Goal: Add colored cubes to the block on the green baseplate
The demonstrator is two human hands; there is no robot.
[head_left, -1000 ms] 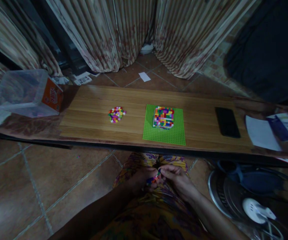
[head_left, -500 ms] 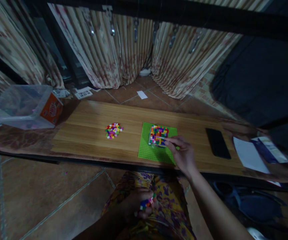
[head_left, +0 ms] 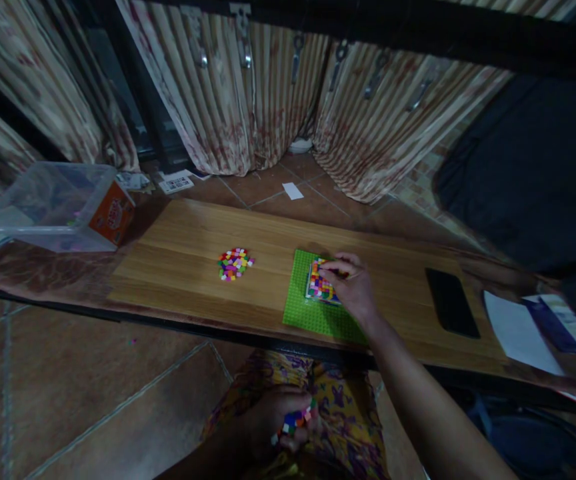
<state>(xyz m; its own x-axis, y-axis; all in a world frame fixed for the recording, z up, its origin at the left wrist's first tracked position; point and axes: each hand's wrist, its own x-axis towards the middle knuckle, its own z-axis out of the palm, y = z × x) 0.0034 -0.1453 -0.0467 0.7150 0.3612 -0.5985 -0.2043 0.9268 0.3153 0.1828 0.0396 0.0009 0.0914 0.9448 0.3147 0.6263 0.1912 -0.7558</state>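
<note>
A bright green studded baseplate (head_left: 295, 313) lies on the wooden board, bearing a square block of multicoloured toy bricks (head_left: 322, 288). Over the top of that block is my right hand (head_left: 352, 283), its thumb and fingertips pinched together at the bricks; whatever sits between the fingertips is too small to make out. Low over my lap, my left hand (head_left: 281, 417) is curled around a handful of small coloured bricks (head_left: 295, 421). To the left of the baseplate, a loose pile of similar bricks (head_left: 235, 264) rests on the wood.
A clear plastic bin (head_left: 58, 227) with an orange label stands at the left. On the right lie a black phone (head_left: 452, 302), a white sheet (head_left: 521, 333) and a purple-and-white packet (head_left: 561, 323). Curtains (head_left: 248, 107) hang behind the wooden board (head_left: 178, 247).
My right hand has moved from the near right corner of the brick block to its far side. My left hand stays over my lap with its bricks. The view has shifted slightly.
</note>
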